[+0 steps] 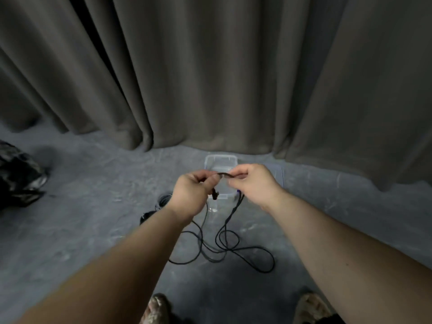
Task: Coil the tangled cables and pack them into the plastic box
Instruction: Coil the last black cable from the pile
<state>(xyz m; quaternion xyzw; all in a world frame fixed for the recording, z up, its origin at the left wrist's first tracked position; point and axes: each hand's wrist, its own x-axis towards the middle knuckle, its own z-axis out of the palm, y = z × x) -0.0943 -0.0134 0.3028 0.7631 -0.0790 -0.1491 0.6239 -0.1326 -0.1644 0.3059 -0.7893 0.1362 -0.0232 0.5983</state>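
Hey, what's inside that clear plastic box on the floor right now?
The visible far part of the plastic box looks empty. Both hands, left hand and right hand, holding the black cable, cover its near part.

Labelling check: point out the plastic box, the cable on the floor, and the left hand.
plastic box (221, 160): head view, far rim of the clear box.
cable (261, 249): head view, loop lying on the floor.
left hand (190, 195): head view, back of the hand.

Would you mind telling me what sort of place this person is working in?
Probably an indoor room, perhaps a curtained-off work or storage corner: heavy grey curtains hang to a bare grey floor, where a clear plastic box and loose black cables lie.
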